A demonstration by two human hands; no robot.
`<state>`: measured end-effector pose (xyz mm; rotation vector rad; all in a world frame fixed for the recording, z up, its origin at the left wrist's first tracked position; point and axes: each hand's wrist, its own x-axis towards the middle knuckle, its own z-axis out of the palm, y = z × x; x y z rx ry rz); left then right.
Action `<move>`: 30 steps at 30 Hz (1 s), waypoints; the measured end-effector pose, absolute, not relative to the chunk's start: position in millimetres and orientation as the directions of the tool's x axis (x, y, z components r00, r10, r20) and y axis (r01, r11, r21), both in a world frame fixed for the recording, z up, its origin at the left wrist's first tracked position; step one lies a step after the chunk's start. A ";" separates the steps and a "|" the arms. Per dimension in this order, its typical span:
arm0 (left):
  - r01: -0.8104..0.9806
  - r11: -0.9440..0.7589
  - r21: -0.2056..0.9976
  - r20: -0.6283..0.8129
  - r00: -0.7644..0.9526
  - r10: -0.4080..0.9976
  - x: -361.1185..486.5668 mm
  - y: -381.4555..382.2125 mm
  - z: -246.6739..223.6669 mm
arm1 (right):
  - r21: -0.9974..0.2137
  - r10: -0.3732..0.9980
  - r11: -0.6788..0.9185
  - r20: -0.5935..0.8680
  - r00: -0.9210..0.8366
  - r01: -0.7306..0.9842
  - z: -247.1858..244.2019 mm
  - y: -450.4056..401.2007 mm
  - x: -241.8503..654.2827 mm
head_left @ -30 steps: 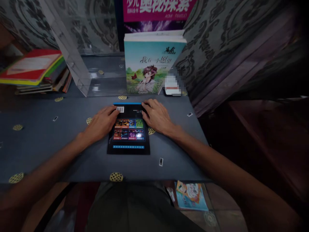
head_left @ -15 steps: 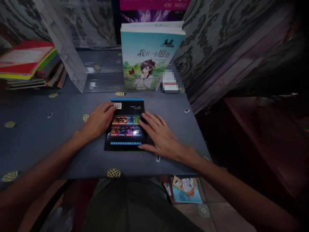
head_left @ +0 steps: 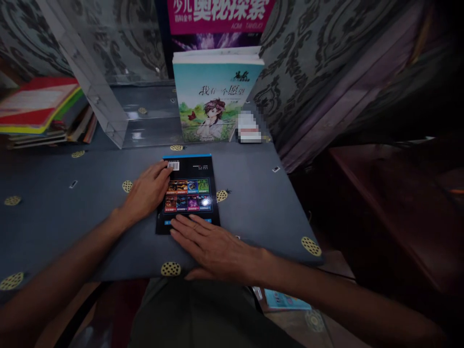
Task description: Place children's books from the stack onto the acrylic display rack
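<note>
A black book [head_left: 188,171] with a blue edge, a barcode and two rows of small coloured pictures lies flat on the grey tablecloth. My left hand [head_left: 150,188] rests along its left side, fingertips on the cover by the barcode. Across the lower right corner lies my right hand [head_left: 213,246], flat, its fingers stretched over the blue strip near the bottom edge. The thumb of that hand reaches toward the table's front edge. Neither hand grips the book.
Behind the book, a clear acrylic stand [head_left: 108,116] holds upright a teal-covered book [head_left: 206,82] and a taller magenta one [head_left: 221,21]. Stacked books [head_left: 39,106] lie at the left. The table's right edge [head_left: 295,193] drops to the floor, where a blue booklet [head_left: 286,299] lies.
My right hand has moved from the book's right side down to its bottom edge. The left hand stays about where it was on the book. The view has shifted slightly.
</note>
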<state>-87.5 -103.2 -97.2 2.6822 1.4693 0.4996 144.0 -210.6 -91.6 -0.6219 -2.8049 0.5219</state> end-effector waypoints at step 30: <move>0.569 -0.821 -0.051 0.026 0.823 0.568 -52.3 -210.8 -93.0 | -0.367 0.751 0.652 0.192 -0.632 0.663 -109.5 -103.3 195.2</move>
